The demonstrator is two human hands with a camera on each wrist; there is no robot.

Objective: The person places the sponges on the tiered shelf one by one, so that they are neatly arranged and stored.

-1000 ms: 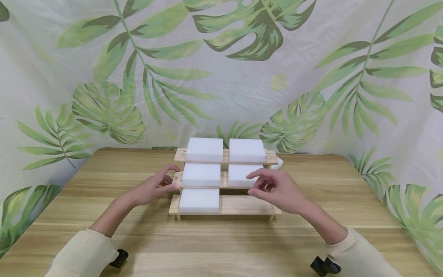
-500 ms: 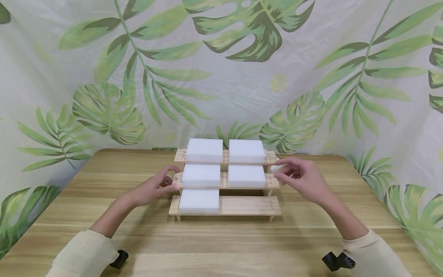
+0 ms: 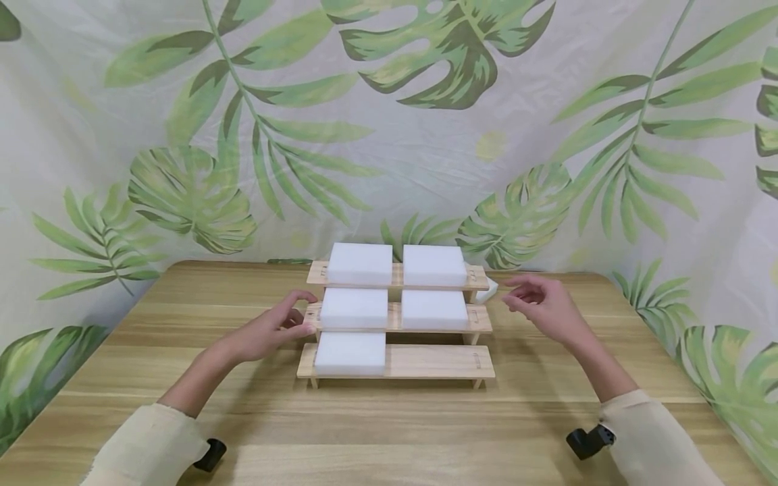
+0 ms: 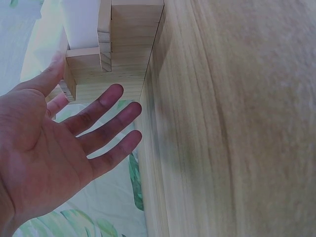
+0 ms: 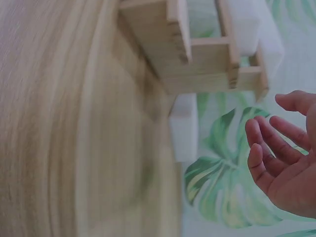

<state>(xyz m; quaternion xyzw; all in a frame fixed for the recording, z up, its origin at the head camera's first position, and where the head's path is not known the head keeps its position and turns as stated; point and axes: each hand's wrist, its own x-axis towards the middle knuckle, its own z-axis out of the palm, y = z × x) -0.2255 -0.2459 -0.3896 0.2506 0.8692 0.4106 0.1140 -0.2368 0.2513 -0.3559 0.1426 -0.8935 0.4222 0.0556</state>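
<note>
The left hand (image 3: 267,332) rests at the left end of the middle step of the wooden rack (image 3: 437,362), fingers relaxed and spread, holding nothing, its thumb touching the step's edge. The right hand (image 3: 543,307) hovers empty with loosely curved fingers just right of the rack, near a loose white block (image 3: 488,289) lying on the table (image 3: 389,432) behind the rack's right end. Five white blocks (image 3: 354,308) sit on the rack: two on top, two in the middle, one at the bottom left
</note>
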